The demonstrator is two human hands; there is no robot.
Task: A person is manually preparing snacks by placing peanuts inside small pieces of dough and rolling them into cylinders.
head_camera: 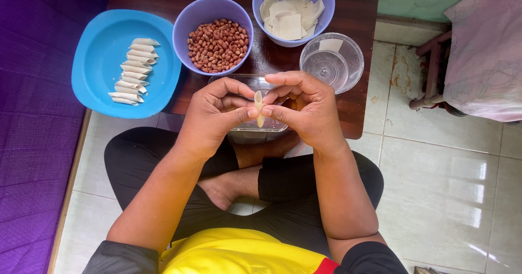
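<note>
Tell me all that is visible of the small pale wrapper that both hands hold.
The small pale dough wrapper is a thin, cream-coloured piece, rolled or folded into a narrow shape that stands nearly upright. The fingertips of the left hand and the right hand pinch it from both sides above a clear rectangular container on the dark wooden table. Its inside is hidden.

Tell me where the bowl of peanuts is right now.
The bowl of peanuts sits on the wooden table, between the blue plate on its left and the bowl of wrapper pieces on its right.
</note>
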